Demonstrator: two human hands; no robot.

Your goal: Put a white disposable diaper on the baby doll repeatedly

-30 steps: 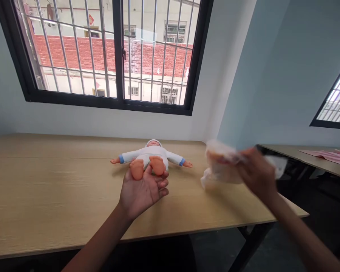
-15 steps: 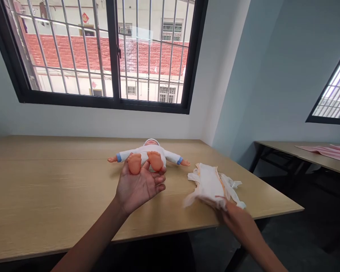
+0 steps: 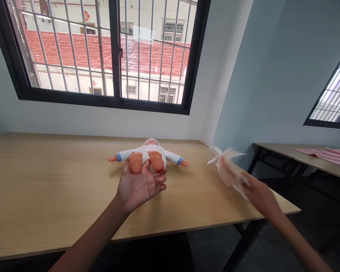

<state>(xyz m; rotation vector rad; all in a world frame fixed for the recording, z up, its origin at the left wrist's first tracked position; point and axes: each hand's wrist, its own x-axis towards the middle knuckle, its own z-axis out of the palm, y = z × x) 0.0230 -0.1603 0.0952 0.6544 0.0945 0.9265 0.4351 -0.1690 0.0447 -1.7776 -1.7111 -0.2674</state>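
Note:
A baby doll (image 3: 151,148) in white clothes with blue cuffs lies on its back on the wooden table, arms spread and feet toward me. My left hand (image 3: 141,185), palm up, holds the doll's raised legs near the ankles, its thumb and a finger between and around the two feet. At the right, my right hand (image 3: 257,190) is closed on the edge of a white diaper (image 3: 229,170), which hangs crumpled and blurred by motion above the table's right side.
The wooden table (image 3: 59,189) runs back to the wall under a barred window. Its front edge and right corner are near me. Another table (image 3: 283,151) with a pink striped cloth (image 3: 325,155) stands at the right.
My right hand has lifted the diaper off the table and moved it to the right, bunching it up. My left hand and the doll have hardly moved.

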